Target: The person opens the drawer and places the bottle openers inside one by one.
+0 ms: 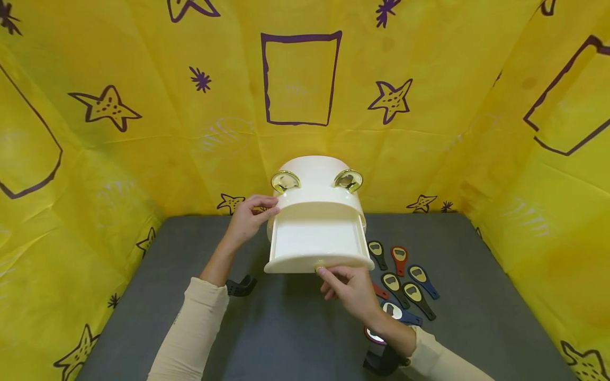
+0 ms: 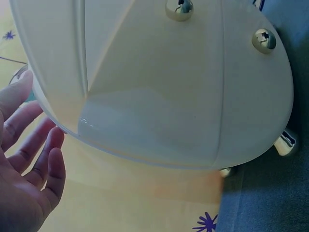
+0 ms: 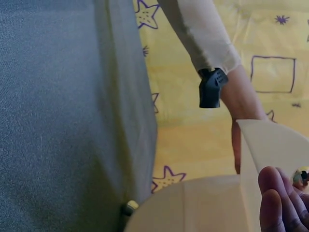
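A white rounded drawer box [image 1: 312,177] with two gold round fittings on top stands at the back of the table. Its upper drawer [image 1: 316,235] is pulled out toward me, and the white inner floor shows. My right hand [image 1: 350,291] pinches the gold knob [image 1: 320,269] at the drawer's front. At the box's left upper edge, my left hand [image 1: 250,217] touches the side with loosely extended fingers. The left wrist view shows these fingers [image 2: 34,150] along the rim, and a second gold knob [image 2: 264,41] on the lower front.
Several bottle openers [image 1: 399,259] with black, red and blue handles lie on the grey table [image 1: 286,338], right of the box and partly under my right forearm. Yellow patterned cloth [image 1: 229,137] hangs behind the box and along both sides.
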Demonstrator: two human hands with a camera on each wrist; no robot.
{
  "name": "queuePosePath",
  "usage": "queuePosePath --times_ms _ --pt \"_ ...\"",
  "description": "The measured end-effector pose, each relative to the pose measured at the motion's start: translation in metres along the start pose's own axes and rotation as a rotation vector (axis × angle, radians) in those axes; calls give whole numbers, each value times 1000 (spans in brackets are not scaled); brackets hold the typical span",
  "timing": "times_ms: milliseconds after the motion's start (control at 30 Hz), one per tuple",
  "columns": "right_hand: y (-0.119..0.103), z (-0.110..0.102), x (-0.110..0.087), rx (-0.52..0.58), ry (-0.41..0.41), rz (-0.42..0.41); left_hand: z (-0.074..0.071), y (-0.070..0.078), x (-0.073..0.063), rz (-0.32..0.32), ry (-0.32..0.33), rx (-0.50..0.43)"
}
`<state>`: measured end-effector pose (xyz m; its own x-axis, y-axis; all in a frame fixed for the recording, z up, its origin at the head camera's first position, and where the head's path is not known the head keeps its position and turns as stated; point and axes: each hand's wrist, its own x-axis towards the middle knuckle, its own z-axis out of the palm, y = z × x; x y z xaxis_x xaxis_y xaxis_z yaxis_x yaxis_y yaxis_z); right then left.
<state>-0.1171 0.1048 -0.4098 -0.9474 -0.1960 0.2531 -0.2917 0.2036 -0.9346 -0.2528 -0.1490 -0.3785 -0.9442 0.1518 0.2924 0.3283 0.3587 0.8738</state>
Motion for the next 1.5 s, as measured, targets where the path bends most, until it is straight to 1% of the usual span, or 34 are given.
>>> queuePosePath --times_ms 67,233,267,300,367,500,667,800,933,1000,1067,1100,1167,1233,1300,1367,1500 --pt "0 0 0 5 0 7 0 3 -1 -9 1 1" --pt "1 1 -1 11 2 19 -1 24 -8 -10 0 14" --pt "2 1 -1 12 2 19 -1 25 -9 -9 0 15" --pt "2 1 -1 14 0 18 -1 25 -9 -9 0 15" --pt "3 1 -1 20 -7 8 0 18 -7 -13 2 5" --pt "4 -1 -1 38 -32 -12 0 3 -3 -4 9 -2" --pt "6 -10 -2 32 -81 -4 0 -2 -2 20 12 -11" --pt "10 -25 -4 4 -169 5 1 -2 -2 27 8 -16" --pt "15 -48 -6 -53 -317 11 2 -2 -2 26 13 -13" --pt "19 -62 -6 -71 -398 38 2 -3 -2 29 17 -16" --pt "23 -78 -6 -85 -462 76 2 -3 -2 32 19 -17" --pt "25 -87 -6 -77 -484 99 3 -3 -2 33 19 -15" --pt "29 -102 -6 -65 -502 123 3 -3 -2 31 21 -15" --pt "33 -117 -6 -69 -478 143 3 -4 -2 22 23 -22" --pt "38 -130 -5 -102 -424 162 3 -3 -2 14 27 -30" --pt "45 -143 -5 -178 -346 196 3 -1 -3 5 28 -39" --pt "62 -163 -8 -388 -196 284 2 19 -9 5 25 -28"
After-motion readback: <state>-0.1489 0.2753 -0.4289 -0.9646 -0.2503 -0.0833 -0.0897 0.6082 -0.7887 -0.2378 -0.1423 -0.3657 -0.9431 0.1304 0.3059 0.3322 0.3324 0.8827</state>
